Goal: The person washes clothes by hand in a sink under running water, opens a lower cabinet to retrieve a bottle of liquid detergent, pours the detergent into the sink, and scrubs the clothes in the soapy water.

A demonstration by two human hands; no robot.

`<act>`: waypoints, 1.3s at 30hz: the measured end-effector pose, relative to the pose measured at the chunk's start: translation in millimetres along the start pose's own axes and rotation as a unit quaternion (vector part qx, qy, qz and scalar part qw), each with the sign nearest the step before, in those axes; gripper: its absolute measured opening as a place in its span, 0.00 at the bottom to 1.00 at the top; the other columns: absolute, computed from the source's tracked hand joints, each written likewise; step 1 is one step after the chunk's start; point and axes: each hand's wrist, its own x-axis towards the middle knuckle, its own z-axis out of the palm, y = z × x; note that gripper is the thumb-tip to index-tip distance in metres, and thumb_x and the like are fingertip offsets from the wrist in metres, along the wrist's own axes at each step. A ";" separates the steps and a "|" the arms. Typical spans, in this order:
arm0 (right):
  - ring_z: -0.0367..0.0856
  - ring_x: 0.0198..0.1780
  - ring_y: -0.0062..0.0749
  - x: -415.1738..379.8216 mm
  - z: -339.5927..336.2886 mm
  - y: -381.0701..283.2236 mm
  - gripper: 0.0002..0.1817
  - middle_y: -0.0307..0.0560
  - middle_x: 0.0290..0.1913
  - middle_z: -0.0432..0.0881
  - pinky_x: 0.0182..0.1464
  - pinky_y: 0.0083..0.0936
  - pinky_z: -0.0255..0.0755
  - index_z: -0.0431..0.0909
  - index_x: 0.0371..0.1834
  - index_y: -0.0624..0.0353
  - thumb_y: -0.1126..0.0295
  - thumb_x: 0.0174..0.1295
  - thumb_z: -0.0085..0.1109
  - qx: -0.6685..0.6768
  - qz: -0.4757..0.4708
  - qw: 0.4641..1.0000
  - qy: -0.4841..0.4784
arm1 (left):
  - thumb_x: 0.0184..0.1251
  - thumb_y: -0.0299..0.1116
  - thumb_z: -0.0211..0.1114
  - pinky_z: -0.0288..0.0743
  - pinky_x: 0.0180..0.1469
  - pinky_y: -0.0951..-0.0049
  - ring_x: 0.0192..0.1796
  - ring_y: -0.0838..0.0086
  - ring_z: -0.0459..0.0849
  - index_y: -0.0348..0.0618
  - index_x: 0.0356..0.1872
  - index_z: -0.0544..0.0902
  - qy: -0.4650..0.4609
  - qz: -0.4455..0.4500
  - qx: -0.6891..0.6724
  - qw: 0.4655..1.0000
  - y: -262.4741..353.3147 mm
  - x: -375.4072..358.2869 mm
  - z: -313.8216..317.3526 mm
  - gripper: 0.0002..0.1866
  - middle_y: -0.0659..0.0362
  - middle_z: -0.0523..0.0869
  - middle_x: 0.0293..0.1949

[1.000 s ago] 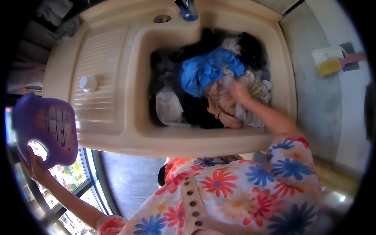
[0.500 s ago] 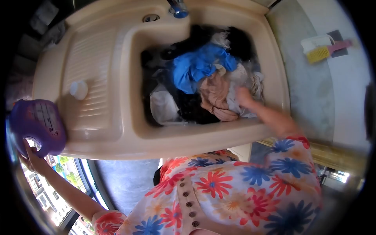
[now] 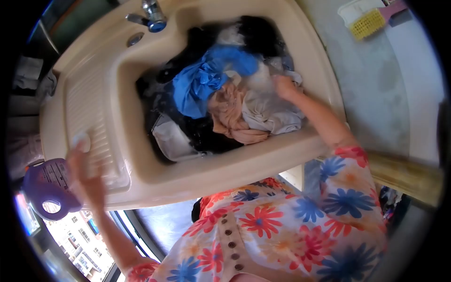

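My left hand [image 3: 88,176], blurred by motion, is over the sink's ribbed drainboard [image 3: 96,117], fingers apart, at a small white cap [image 3: 81,140]. Beside its wrist, the purple bottle [image 3: 49,181] stands at the left edge. In the basin, my right hand [image 3: 285,88] has its fingers curled into white cloth [image 3: 260,82]; its fingertips are partly hidden. Around it in the water lie a blue cloth [image 3: 199,82], a beige cloth [image 3: 230,113], a pale grey-white cloth [image 3: 272,113], a white piece [image 3: 174,141] and dark cloths [image 3: 258,35].
A chrome faucet [image 3: 154,19] rises behind the basin, with a round drain fitting [image 3: 135,39] beside it. On the ledge at the right lies a yellow-bristled brush [image 3: 367,24] with a pink handle. The basin's front rim [image 3: 221,169] runs close to my body.
My left hand has let go of the purple bottle and moved right to the white cap. My right hand has shifted farther back in the basin. The view has turned and shifted.
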 end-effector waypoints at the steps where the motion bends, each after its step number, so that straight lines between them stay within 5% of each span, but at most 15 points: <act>1: 0.77 0.35 0.57 -12.9 -8.2 -11.6 0.19 0.61 0.28 0.78 0.40 0.44 0.70 0.77 0.27 0.65 0.61 0.63 0.42 0.023 0.010 0.999 -0.025 | 0.40 0.19 0.68 0.63 0.61 0.65 0.58 0.61 0.71 0.44 0.55 0.72 -0.137 0.005 -0.134 0.981 46.0 14.1 31.5 0.33 0.51 0.75 0.53; 3: 0.76 0.34 0.57 -21.9 -33.7 -36.2 0.19 0.62 0.28 0.78 0.39 0.44 0.69 0.77 0.26 0.65 0.61 0.63 0.43 0.073 0.024 0.995 -0.065 | 0.33 0.30 0.75 0.58 0.64 0.63 0.63 0.58 0.64 0.52 0.56 0.73 -0.308 0.204 -0.166 0.914 100.2 29.4 91.6 0.39 0.51 0.66 0.61; 6: 0.75 0.33 0.57 -12.7 -39.9 -35.4 0.20 0.62 0.27 0.77 0.37 0.43 0.67 0.75 0.25 0.66 0.60 0.63 0.44 0.202 0.171 0.964 -0.029 | 0.31 0.42 0.76 0.56 0.54 0.32 0.67 0.44 0.49 0.63 0.64 0.60 -0.414 0.387 -0.065 0.821 163.1 20.4 171.5 0.50 0.50 0.50 0.67; 8: 0.75 0.31 0.57 -6.3 -56.5 -40.5 0.20 0.63 0.26 0.76 0.35 0.42 0.66 0.74 0.24 0.66 0.60 0.63 0.44 0.197 0.130 0.971 0.020 | 0.35 0.43 0.74 0.61 0.54 0.38 0.62 0.43 0.59 0.63 0.64 0.61 -0.430 0.389 -0.009 0.815 195.8 27.1 207.4 0.47 0.47 0.56 0.64; 12: 0.74 0.30 0.58 -8.3 -62.0 -64.2 0.21 0.63 0.25 0.75 0.35 0.42 0.66 0.73 0.22 0.67 0.59 0.63 0.43 0.185 0.090 0.975 0.077 | 0.49 0.43 0.65 0.73 0.47 0.58 0.48 0.50 0.76 0.55 0.62 0.62 -0.448 0.320 -0.028 0.834 203.8 30.9 321.2 0.36 0.43 0.73 0.52; 15: 0.74 0.30 0.58 -1.2 -56.1 -50.0 0.22 0.63 0.24 0.75 0.35 0.44 0.66 0.73 0.22 0.66 0.58 0.63 0.43 0.231 0.101 0.965 0.077 | 0.51 0.40 0.63 0.73 0.46 0.60 0.48 0.53 0.77 0.47 0.56 0.69 -0.296 0.183 -0.218 0.912 221.9 34.5 362.4 0.29 0.43 0.76 0.49; 18: 0.76 0.29 0.51 3.9 -48.3 -46.5 0.21 0.58 0.23 0.76 0.35 0.37 0.67 0.74 0.21 0.63 0.57 0.63 0.44 0.205 0.111 0.967 0.106 | 0.51 0.35 0.63 0.72 0.49 0.66 0.48 0.54 0.78 0.41 0.51 0.74 -0.425 0.172 -0.100 0.883 231.2 63.0 313.5 0.23 0.43 0.78 0.47; 20: 0.75 0.29 0.56 7.7 -45.2 -42.1 0.22 0.61 0.23 0.75 0.35 0.42 0.67 0.73 0.21 0.64 0.57 0.63 0.43 0.217 0.088 0.966 0.110 | 0.50 0.31 0.63 0.71 0.50 0.69 0.47 0.58 0.79 0.38 0.49 0.75 -0.393 0.072 -0.266 0.877 220.3 59.3 266.4 0.22 0.46 0.80 0.44; 23: 0.75 0.30 0.58 11.8 -50.9 -43.9 0.22 0.62 0.24 0.75 0.35 0.43 0.67 0.73 0.21 0.65 0.57 0.63 0.43 0.233 0.069 0.965 0.096 | 0.47 0.24 0.63 0.72 0.48 0.72 0.42 0.65 0.81 0.39 0.48 0.75 -0.331 -0.043 -0.462 0.822 186.4 48.5 209.4 0.22 0.52 0.83 0.38; 27: 0.75 0.29 0.56 3.1 -60.4 -66.5 0.22 0.60 0.23 0.76 0.35 0.41 0.67 0.74 0.21 0.65 0.57 0.63 0.43 0.296 0.085 0.949 0.072 | 0.41 0.19 0.62 0.71 0.49 0.73 0.43 0.68 0.79 0.36 0.48 0.74 -0.282 -0.145 -0.543 0.777 164.2 80.6 111.3 0.25 0.55 0.81 0.39; 30: 0.76 0.27 0.52 7.1 -56.4 -65.5 0.22 0.58 0.22 0.76 0.34 0.39 0.68 0.75 0.21 0.64 0.57 0.62 0.45 0.277 0.093 0.953 0.078 | 0.41 0.21 0.64 0.72 0.47 0.74 0.43 0.67 0.79 0.33 0.54 0.68 -0.231 -0.205 -0.623 0.719 163.4 111.2 112.2 0.32 0.50 0.80 0.40; 33: 0.77 0.27 0.49 12.1 -42.2 -54.7 0.22 0.57 0.22 0.77 0.33 0.38 0.67 0.75 0.22 0.64 0.57 0.62 0.45 0.316 0.152 0.934 0.071 | 0.44 0.20 0.62 0.75 0.40 0.71 0.36 0.67 0.80 0.38 0.61 0.63 -0.253 -0.261 -0.716 0.596 183.6 113.9 138.7 0.36 0.49 0.78 0.45; 35: 0.77 0.27 0.48 10.8 -47.3 -54.7 0.22 0.56 0.22 0.77 0.33 0.38 0.68 0.75 0.22 0.64 0.56 0.62 0.45 0.390 0.231 0.891 0.029 | 0.45 0.21 0.64 0.75 0.38 0.71 0.33 0.68 0.81 0.39 0.61 0.63 -0.190 -0.204 -0.757 0.590 191.7 110.3 168.9 0.36 0.46 0.75 0.50; 37: 0.77 0.27 0.48 15.4 -49.5 -58.0 0.22 0.56 0.22 0.77 0.33 0.38 0.68 0.75 0.22 0.65 0.56 0.63 0.44 0.398 0.245 0.884 0.023 | 0.43 0.33 0.70 0.74 0.44 0.67 0.40 0.61 0.80 0.39 0.62 0.62 -0.223 -0.065 -0.549 0.803 173.1 104.2 179.9 0.41 0.41 0.64 0.60; 39: 0.77 0.29 0.51 22.1 -36.2 -60.6 0.23 0.57 0.23 0.77 0.34 0.39 0.68 0.75 0.22 0.65 0.55 0.63 0.43 0.350 0.197 0.914 0.051 | 0.42 0.40 0.72 0.73 0.48 0.65 0.47 0.57 0.79 0.40 0.63 0.61 -0.307 0.061 -0.276 0.909 128.5 95.3 196.4 0.44 0.39 0.59 0.63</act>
